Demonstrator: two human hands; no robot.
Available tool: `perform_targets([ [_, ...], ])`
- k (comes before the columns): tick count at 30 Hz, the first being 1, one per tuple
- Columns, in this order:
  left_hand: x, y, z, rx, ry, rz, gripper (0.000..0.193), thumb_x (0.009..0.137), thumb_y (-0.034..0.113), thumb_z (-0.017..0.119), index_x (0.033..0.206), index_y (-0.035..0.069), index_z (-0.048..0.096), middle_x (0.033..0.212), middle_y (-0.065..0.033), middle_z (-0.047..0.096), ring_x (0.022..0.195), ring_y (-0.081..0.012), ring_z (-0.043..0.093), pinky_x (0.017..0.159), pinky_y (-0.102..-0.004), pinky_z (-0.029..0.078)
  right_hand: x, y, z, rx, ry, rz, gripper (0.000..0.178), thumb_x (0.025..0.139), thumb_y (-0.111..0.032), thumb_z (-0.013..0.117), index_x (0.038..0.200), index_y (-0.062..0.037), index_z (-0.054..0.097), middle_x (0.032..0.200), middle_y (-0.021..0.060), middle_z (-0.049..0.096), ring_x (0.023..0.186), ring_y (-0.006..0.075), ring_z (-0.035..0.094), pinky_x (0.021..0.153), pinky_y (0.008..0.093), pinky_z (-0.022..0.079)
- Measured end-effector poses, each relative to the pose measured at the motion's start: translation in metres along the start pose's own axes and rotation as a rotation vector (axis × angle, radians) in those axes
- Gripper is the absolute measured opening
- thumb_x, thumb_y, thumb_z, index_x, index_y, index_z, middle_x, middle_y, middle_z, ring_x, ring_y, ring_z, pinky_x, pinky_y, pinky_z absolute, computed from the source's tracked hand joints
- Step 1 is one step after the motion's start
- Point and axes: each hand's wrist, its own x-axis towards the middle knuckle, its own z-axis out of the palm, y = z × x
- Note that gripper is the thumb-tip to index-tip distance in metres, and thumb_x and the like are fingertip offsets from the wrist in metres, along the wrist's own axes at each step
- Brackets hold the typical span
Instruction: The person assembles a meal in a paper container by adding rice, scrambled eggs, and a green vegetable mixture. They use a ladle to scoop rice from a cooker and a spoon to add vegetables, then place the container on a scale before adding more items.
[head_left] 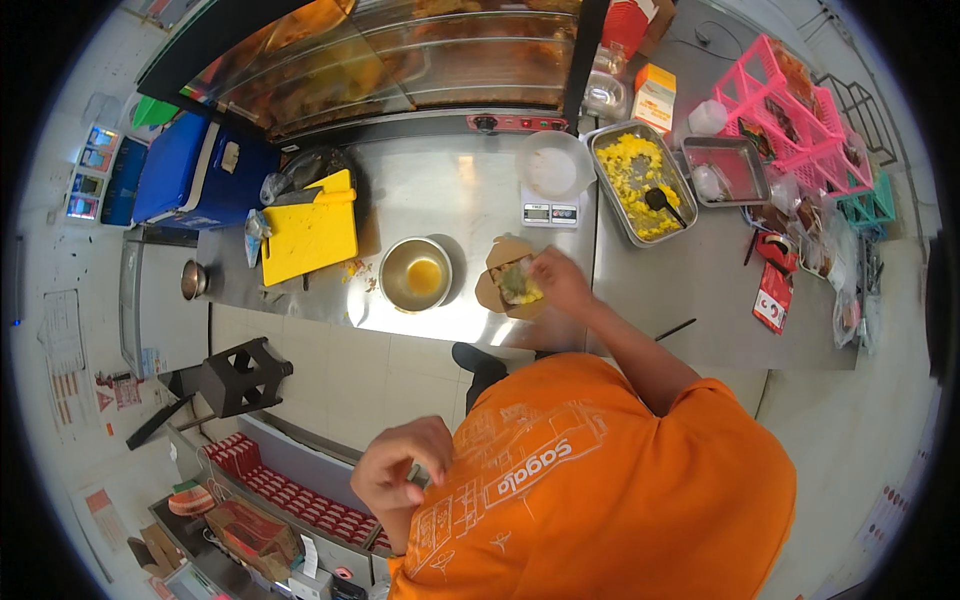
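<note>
My right hand (pixel 562 283) is over the right side of a small open brown cardboard food box (pixel 491 292). Its fingers are bent together at the box, and what they pinch is too small to make out. Yellow pieces and something pale green (pixel 514 282) show inside the box. Left of it stands a round metal bowl (pixel 393 279) with a little yellow-brown liquid at the bottom. My left hand (pixel 405 462) is raised beside my orange shirt, away from the table. Its fingers are loosely curled, thumb apart, with nothing visible between them.
Behind the box are a kitchen scale (pixel 549 213) with a clear bowl on it and a metal tray (pixel 596 165) of yellow food with a black spoon. At left lie a yellow cutting board (pixel 308 240) and a blue cooler (pixel 180 175). A glass display warmer (pixel 400 125) lines the back.
</note>
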Motion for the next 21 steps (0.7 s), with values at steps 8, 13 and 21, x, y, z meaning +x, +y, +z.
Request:
perform_targets([
  [8, 0.018, -0.11, -0.052, -0.053, 0.519, -0.336, 0.022, 0.098, 0.025, 0.064, 0.102, 0.004, 0.057, 0.091, -0.0014, 0.055, 0.086, -0.0129, 0.049, 0.077, -0.0279, 0.04, 0.026, 0.073, -0.162, -0.529, 0.453, -0.064, 0.02, 0.096, -0.019, 0.064, 0.108, -0.0021, 0.064, 0.107, 0.0165, 0.063, 0.103, 0.0367, 0.06, 0.091, 0.0452, 0.048],
  [13, 0.016, -0.22, -0.077, 0.217, 0.742, -0.612, 0.019, 0.094, 0.003, 0.059, 0.111, 0.009, 0.059, 0.1, 0.0011, 0.059, 0.089, -0.0071, 0.053, 0.073, -0.0239, 0.042, 0.008, 0.062, -0.15, -0.671, 0.293, -0.116, 0.038, 0.094, -0.029, 0.069, 0.12, -0.0018, 0.062, 0.112, 0.0184, 0.062, 0.105, 0.0381, 0.059, 0.092, 0.047, 0.048],
  [21, 0.035, -0.333, -0.077, 0.698, 0.651, -0.423, 0.07, 0.072, 0.013, 0.087, 0.13, 0.002, 0.05, 0.123, -0.011, 0.058, 0.108, -0.0237, 0.062, 0.091, -0.0366, 0.054, 0.059, 0.094, -0.073, 0.559, 0.166, 0.892, 0.049, 0.094, -0.041, 0.073, 0.114, -0.0002, 0.056, 0.106, 0.0156, 0.063, 0.075, 0.0222, 0.068, 0.065, 0.036, 0.057],
])
